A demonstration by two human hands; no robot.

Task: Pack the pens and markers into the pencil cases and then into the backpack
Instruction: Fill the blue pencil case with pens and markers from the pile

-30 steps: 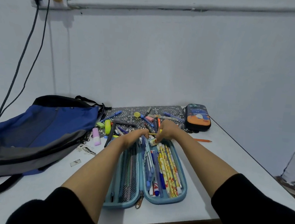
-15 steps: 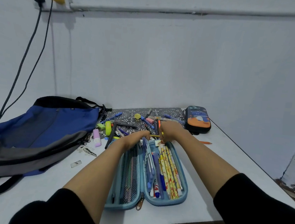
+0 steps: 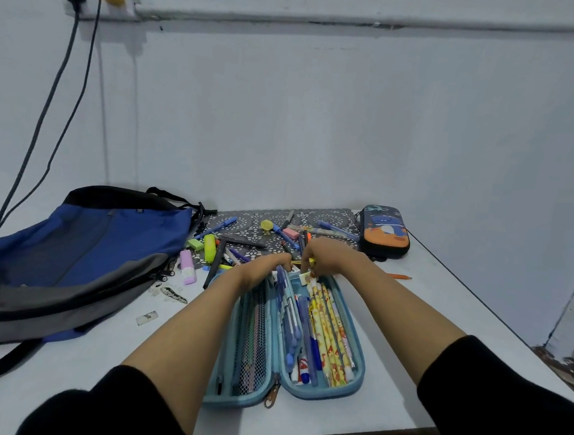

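A light blue pencil case lies open in front of me. Its right half holds yellow patterned pencils and blue pens, and its left half has a mesh pocket. My left hand curls over the case's far end by the middle flap. My right hand pinches a thin yellow pencil just above the far end of the right half; its fingertips hide most of it. Loose pens and markers lie on a patterned mat beyond the hands.
A blue and grey backpack lies at the left. A shut dark pencil case with an orange print stands at the back right. An orange pencil and a pink highlighter lie on the white table. Two cables hang down the wall.
My right hand has dropped slightly toward the far end of the case's right half. The left hand has stayed at the case's far edge.
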